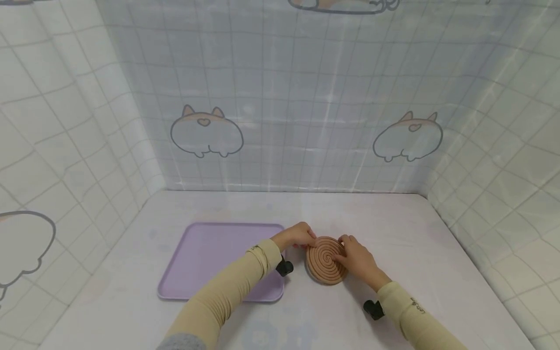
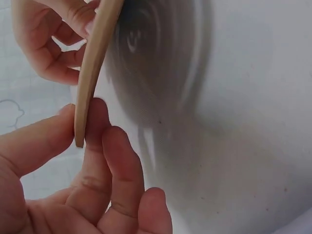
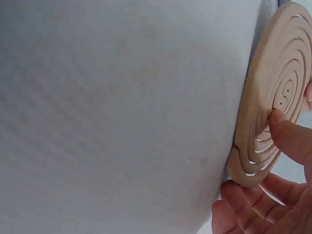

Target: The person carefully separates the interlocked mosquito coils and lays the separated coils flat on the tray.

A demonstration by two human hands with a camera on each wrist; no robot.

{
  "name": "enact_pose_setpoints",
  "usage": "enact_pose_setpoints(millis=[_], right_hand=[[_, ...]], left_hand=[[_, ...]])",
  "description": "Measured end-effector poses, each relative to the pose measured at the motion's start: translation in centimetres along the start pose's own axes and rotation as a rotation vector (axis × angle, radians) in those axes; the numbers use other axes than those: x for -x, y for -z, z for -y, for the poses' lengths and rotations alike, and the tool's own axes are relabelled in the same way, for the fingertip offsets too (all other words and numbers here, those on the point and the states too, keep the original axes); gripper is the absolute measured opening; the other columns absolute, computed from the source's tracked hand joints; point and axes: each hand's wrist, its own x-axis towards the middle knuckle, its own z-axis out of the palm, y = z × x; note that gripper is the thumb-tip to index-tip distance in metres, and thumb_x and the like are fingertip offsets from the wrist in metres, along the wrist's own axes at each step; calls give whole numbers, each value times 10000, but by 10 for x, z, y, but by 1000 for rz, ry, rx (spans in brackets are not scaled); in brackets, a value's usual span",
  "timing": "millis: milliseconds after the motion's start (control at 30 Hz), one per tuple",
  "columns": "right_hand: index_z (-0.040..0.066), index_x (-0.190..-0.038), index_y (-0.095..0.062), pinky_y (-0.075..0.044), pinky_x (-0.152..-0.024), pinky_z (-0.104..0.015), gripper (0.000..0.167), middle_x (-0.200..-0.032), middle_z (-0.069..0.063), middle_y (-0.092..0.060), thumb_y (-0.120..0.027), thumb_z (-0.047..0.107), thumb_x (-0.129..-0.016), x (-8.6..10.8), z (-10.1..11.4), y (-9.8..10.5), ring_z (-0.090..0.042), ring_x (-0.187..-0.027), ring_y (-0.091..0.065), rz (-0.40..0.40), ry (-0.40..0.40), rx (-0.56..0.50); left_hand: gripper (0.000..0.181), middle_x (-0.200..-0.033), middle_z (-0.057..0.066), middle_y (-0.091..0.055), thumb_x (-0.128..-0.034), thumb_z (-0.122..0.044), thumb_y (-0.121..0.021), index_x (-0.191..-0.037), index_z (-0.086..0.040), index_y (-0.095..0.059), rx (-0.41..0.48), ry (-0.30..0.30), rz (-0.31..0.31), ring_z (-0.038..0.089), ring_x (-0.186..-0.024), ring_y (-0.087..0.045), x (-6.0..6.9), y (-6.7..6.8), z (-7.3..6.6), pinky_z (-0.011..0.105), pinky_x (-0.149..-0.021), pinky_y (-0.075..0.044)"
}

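Observation:
A round wooden trivet [image 1: 327, 262] with spiral grooves is held between both hands, right of the tray. At its upper left edge my left hand [image 1: 299, 234] pinches the rim; the left wrist view shows the thumb on one face and fingertips on the other. My right hand [image 1: 359, 260] grips the right side, with the thumb on the grooved face and the other fingers around the edge. In the left wrist view the trivet [image 2: 97, 63] stands off the white surface, its shadow beside it. In the right wrist view its edge lies close to that surface.
A flat purple tray [image 1: 218, 253] with a low rim lies to the left, partly under my left forearm. The white tabletop [image 1: 376, 214] is bounded by a tiled-pattern curtain [image 1: 306, 97] at the back and sides. A dark wrist camera [image 1: 284, 266] hangs near the tray's right edge.

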Motion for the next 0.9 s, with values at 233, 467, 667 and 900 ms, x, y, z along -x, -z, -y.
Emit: enact_pose_setpoints(millis=[233, 467, 667, 900], right_hand=[[-38, -1164, -533, -463, -655, -342, 490, -928, -90, -570, -707, 258, -815, -6, -1, 7, -188, -783, -537, -3, 7, -119], [-52, -1032, -599, -427, -538, -275, 347, -741, -39, -568, -653, 247, -865, -15, 6, 32, -128, -636, -498, 1, 20, -363], [-40, -931, -591, -476, -611, -311, 319, -724, -31, -573, -613, 276, -896, -21, 15, 55, -125, -635, -508, 54, 17, -664], [-26, -894, -573, -455, -612, -275, 268, -691, -2, -510, -608, 240, -902, -26, 37, 76, -126, -616, -477, 18, 29, -810]], left_hand=[[213, -657, -10, -613, -829, -145, -676, -1013, -39, -686, 67, -24, -14, 96, -593, -552, 0, 7, 2, 295, -559, -449], [164, -722, -18, -613, -845, -134, -660, -983, -47, -672, 177, -114, -63, 101, -626, -550, 9, 29, -2, 247, -533, -402], [192, -761, -11, -624, -849, -144, -663, -1010, -40, -672, 217, -185, -139, 93, -645, -521, 25, 50, -7, 213, -521, -387], [206, -883, 20, -648, -863, -182, -655, -1031, -64, -672, 296, -251, -261, 121, -739, -537, 47, 72, -8, 251, -611, -423]])
